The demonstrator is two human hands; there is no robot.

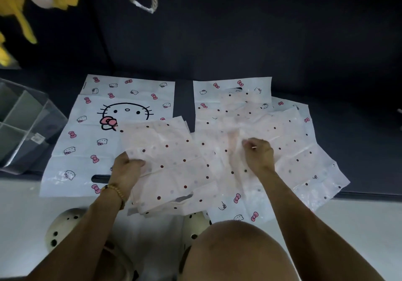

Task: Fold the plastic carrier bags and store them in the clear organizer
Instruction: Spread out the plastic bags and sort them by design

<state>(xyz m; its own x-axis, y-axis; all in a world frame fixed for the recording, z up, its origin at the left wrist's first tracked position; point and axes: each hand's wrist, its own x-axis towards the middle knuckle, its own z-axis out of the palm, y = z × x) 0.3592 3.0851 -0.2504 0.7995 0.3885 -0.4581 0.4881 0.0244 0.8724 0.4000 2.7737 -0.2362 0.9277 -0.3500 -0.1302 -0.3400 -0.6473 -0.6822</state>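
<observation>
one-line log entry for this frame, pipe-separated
stage: folding | left hand: grips polka-dot bag edge | right hand: pinches same bag | cat-print bag: flat, unfolded | clear organizer: no bags visible

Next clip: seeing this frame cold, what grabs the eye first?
The white cat-face bag lies flat at left-centre on the dark cushion, its big face and pink bow uppermost. In the middle, both hands work pale pink dotted bags: the left hand grips one's left edge, the right hand pinches the plastic. The clear organizer sits at far left.
</observation>
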